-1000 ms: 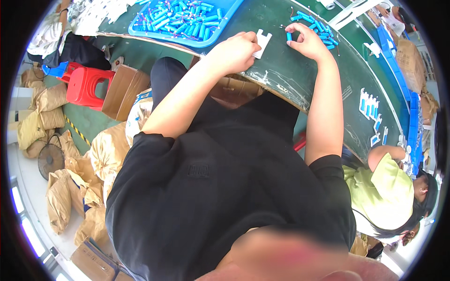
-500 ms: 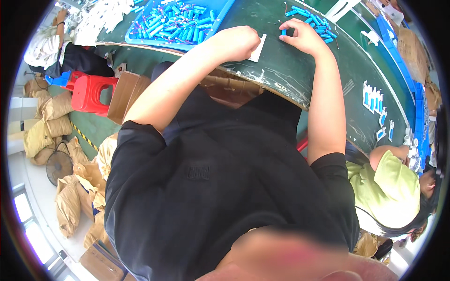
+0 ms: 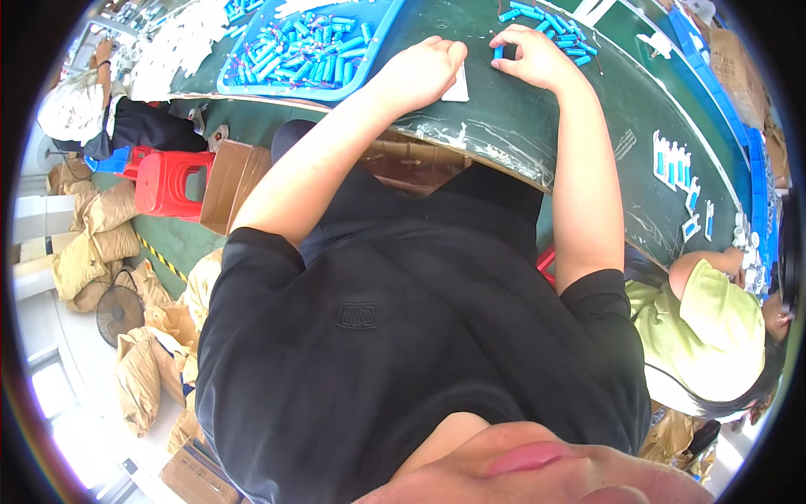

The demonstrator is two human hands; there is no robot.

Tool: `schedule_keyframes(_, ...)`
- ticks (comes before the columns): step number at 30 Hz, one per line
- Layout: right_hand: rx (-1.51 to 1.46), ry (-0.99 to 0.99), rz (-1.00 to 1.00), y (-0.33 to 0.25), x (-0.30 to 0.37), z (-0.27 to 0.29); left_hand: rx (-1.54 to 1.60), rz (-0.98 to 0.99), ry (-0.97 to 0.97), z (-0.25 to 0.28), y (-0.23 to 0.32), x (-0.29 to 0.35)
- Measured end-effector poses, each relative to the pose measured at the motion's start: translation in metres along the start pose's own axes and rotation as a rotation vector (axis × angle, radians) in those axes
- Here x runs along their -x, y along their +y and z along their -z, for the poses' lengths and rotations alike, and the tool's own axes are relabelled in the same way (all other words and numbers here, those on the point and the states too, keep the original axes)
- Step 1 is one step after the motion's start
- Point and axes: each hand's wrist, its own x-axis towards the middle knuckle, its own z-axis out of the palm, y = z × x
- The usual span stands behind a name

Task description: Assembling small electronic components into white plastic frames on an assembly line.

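My right hand (image 3: 537, 59) pinches a blue cylindrical battery (image 3: 498, 52) between thumb and fingertips, just above the green tabletop. Close to it on the far side lies a loose group of similar blue batteries (image 3: 564, 35), some with thin wires. My left hand (image 3: 430, 70) is closed, its fingers curled over the near edge of the table; what they grip is hidden. Beside and partly under that hand shows a flat white piece (image 3: 457, 89). To the left of it, a blue tray (image 3: 373, 52) holds many wired blue batteries.
White parts (image 3: 168, 46) are heaped at the table's far left. Several white-and-blue pieces (image 3: 672, 164) lie at the right, near a co-worker in a yellow-green top (image 3: 714, 328). A red stool (image 3: 168, 183) and a cardboard box (image 3: 235, 185) stand left of me.
The view has shifted slightly. My left hand has moved a little relative to the white piece and covers its far part more. My right hand keeps its pinch on the blue battery.
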Motion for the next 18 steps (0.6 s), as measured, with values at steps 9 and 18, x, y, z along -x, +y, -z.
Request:
schedule_keyframes(9,-0.365,-0.034,0.105,-0.025,-0.003,-0.001,0.423,0.294,0.684,-0.017,0.009,0.007)
schedule_keyframes(18,-0.406,-0.173,0.192,-0.040,-0.002,-0.012,1.193,0.097,-0.414,0.057,0.065,0.082)
